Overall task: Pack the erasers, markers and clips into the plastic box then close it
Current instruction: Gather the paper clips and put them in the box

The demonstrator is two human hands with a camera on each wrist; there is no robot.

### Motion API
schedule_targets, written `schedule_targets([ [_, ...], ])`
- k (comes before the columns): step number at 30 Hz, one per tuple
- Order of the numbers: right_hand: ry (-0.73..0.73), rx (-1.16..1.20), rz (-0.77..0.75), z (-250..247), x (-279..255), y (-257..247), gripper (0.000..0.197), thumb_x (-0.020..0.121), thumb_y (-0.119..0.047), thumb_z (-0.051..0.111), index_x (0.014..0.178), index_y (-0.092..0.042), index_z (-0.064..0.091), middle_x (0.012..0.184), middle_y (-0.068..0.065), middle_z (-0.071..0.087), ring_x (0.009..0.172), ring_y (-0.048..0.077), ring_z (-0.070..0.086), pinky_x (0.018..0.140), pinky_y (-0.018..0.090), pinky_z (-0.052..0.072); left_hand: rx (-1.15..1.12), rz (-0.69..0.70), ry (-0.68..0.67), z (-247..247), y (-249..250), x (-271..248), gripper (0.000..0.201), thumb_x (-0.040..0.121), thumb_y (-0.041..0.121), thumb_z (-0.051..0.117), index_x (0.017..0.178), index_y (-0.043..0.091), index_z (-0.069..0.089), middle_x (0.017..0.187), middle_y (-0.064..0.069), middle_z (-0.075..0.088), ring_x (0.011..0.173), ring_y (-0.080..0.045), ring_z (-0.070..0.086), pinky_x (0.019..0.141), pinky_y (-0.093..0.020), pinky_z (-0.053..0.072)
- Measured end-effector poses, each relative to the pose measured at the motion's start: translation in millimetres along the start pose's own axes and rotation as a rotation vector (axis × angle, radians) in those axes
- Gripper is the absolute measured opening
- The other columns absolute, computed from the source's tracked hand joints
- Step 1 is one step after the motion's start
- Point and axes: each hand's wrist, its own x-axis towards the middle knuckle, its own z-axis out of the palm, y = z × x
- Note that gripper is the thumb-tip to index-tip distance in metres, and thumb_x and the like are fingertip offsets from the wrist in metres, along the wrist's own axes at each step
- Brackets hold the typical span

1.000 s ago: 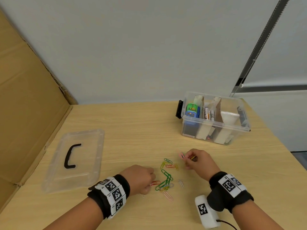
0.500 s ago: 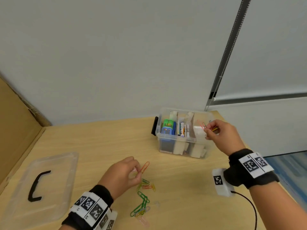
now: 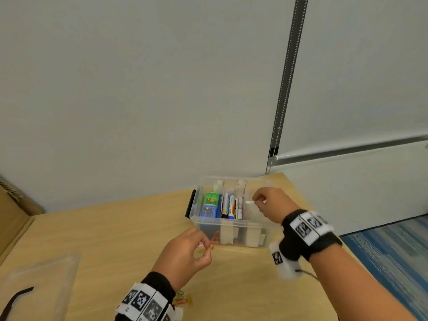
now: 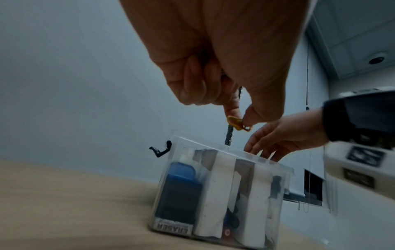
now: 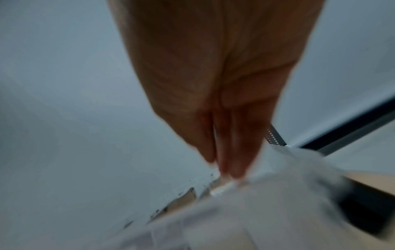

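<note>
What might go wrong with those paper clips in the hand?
The left hand only pinches the clips at one end, beside the box and not yet over it, so one may slip onto the table. The right hand is over the right compartment, so the hands may bump. More clips lie near the left wrist, easy to brush away.

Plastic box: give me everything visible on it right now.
The plastic box is clear, rectangular and lidless, standing upright near the table's far right corner. A black latch shows on its left end. White dividers split it into compartments: a blue and green eraser on the left, markers in the middle. The right hand reaches over its right compartment; whether it touches is unclear.
</note>
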Motion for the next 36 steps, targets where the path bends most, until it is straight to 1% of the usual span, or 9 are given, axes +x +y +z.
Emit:
schedule_targets([
  [3, 0.391, -0.009, -0.122, 13.8, -31.8, 29.3, 0.025, 0.093, -0.019, 0.048, 0.114, -0.015, 0.061, 0.116, 0.001, 0.063, 0.105, 0.02, 0.056, 0.087, 0.032, 0.048, 0.031, 0.009, -0.005, -2.8, 17.8, 19.4, 0.005, 0.087, 0.032, 0.057, 0.088, 0.027, 0.059, 0.076, 0.02, 0.043, 0.072, 0.009, 0.045, 0.065, -0.005, 0.034],
  [7, 0.335, 0.016, -0.1, 48.8, -56.4, 54.7, 0.046, 0.099, -0.034, 0.033, 0.143, -0.021, 0.041, 0.148, -0.007, 0.04, 0.126, 0.014, 0.042, 0.106, 0.027, 0.036, 0.159, 0.084, -0.034, -0.8, 58.3, 70.7, 0.016, 0.09, 0.03, 0.05, 0.096, 0.019, 0.06, 0.091, 0.008, 0.054, 0.08, -0.011, 0.055, 0.069, -0.022, 0.044],
  [11, 0.387, 0.039, -0.112, 60.7, -56.1, 59.9, 0.053, 0.096, -0.038, 0.024, 0.143, -0.021, 0.041, 0.149, -0.008, 0.038, 0.125, 0.013, 0.045, 0.101, 0.027, 0.041, 0.413, 0.093, -0.243, 22.1, 95.0, 130.4, 0.024, 0.093, 0.025, 0.047, 0.097, 0.007, 0.062, 0.102, -0.011, 0.061, 0.087, -0.03, 0.061, 0.073, -0.035, 0.044],
  [16, 0.387, 0.01, -0.106, 57.9, -56.0, 57.7, 0.067, 0.09, -0.047, 0.01, 0.142, -0.021, 0.043, 0.149, -0.008, 0.039, 0.127, 0.012, 0.046, 0.101, 0.021, 0.031, 0.56, 0.004, -0.591, 48.3, 122.1, 173.0, 0.031, 0.098, 0.02, 0.046, 0.113, -0.003, 0.061, 0.104, -0.017, 0.063, 0.11, -0.033, 0.058, 0.094, -0.041, 0.043],
  [19, 0.368, 0.023, -0.089, 56.1, -57.2, 54.5, 0.068, 0.089, -0.047, 0.009, 0.142, -0.022, 0.042, 0.149, -0.009, 0.038, 0.128, 0.01, 0.046, 0.101, 0.023, 0.036, 0.563, -0.004, -0.685, 55.0, 120.7, 180.5, 0.027, 0.093, 0.018, 0.056, 0.109, -0.001, 0.064, 0.102, -0.017, 0.064, 0.105, -0.033, 0.061, 0.09, -0.038, 0.045],
  [22, 0.354, 0.023, -0.094, 54.8, -58.9, 54.5, 0.066, 0.089, -0.046, 0.01, 0.143, -0.022, 0.041, 0.15, -0.009, 0.036, 0.127, 0.011, 0.046, 0.1, 0.025, 0.039, 0.389, 0.004, -0.602, 52.8, 107.3, 176.8, 0.024, 0.09, 0.017, 0.058, 0.107, 0.002, 0.068, 0.097, -0.013, 0.066, 0.097, -0.028, 0.062, 0.085, -0.034, 0.046],
  [26, 0.367, 0.021, -0.092, 56.0, -58.9, 56.8, 0.063, 0.091, -0.044, 0.013, 0.143, -0.022, 0.041, 0.15, -0.008, 0.037, 0.125, 0.013, 0.049, 0.098, 0.029, 0.044, 0.087, 0.007, -0.346, 25.2, 91.5, 145.6, 0.029, 0.095, 0.016, 0.05, 0.119, 0.012, 0.066, 0.116, -0.004, 0.069, 0.108, -0.018, 0.062, 0.099, -0.028, 0.043],
  [31, 0.341, 0.005, -0.062, 55.6, -59.6, 55.7, 0.065, 0.09, -0.044, 0.012, 0.144, -0.021, 0.039, 0.15, -0.003, 0.039, 0.128, 0.019, 0.044, 0.102, 0.037, 0.043, -0.121, -0.017, -0.107, -12.1, 51.1, 73.7, 0.027, 0.095, 0.016, 0.051, 0.118, 0.021, 0.066, 0.108, 0.009, 0.07, 0.082, 0.006, 0.062, 0.074, 0.002, 0.041],
  [36, 0.435, -0.045, -0.145, 56.8, -75.9, 26.6, 0.052, 0.091, -0.032, 0.033, 0.139, -0.013, 0.04, 0.15, 0.004, 0.033, 0.139, 0.027, 0.028, 0.113, 0.044, 0.03, -0.063, -0.141, -0.083, -30.1, -14.9, -4.8, 0.022, 0.092, 0.024, 0.056, 0.11, 0.028, 0.068, 0.102, 0.017, 0.069, 0.084, 0.002, 0.061, 0.073, -0.009, 0.045],
])
